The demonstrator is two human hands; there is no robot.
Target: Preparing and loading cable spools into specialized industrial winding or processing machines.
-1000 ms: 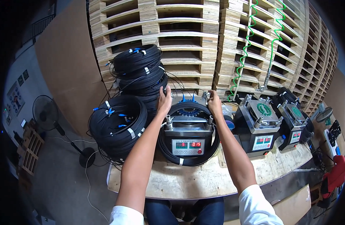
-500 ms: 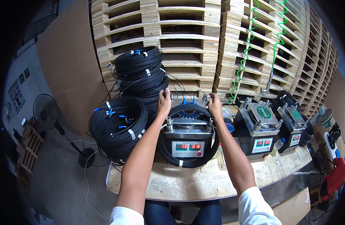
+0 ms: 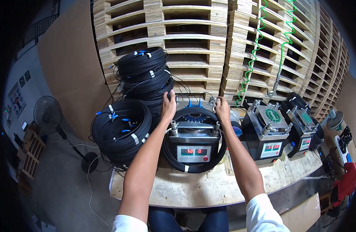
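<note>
Worn wooden bench top [image 3: 209, 189] is seen nearest, bare at the front edge. Both forearms are extended across it from the lower edge, white sleeves visible.

On the bench, dead centre, a grey machine [image 3: 193, 143] with a red digital display on its front panel is placed. A black cable loop [image 3: 195, 168] is wrapped around its body, hanging below the panel, bound by one white tie.

Left hand [image 3: 169, 106] is placed at the machine's rear left corner, fingers curled onto the top edge near the metal post. Whether anything is actually gripped cannot be told; fingertips are hidden behind the machine. Right hand [image 3: 223, 109] is placed at the rear right corner, fingers bent down over the edge by the other post; grip likewise cannot be told.

Blue connectors [image 3: 193, 103] are seen between the two hands at the machine's back.

Left of the machine, a large black cable coil [image 3: 122, 129] with white ties and blue ends is set on the bench; more coils [image 3: 145, 73] are stacked behind it.

Right of the machine, two similar machines [image 3: 269, 133] are lined up, the near one with a green disc on top.

Behind everything, stacked wooden pallets [image 3: 193, 42] are seen, with green coiled hoses [image 3: 255, 46] hanging down in front.
</note>
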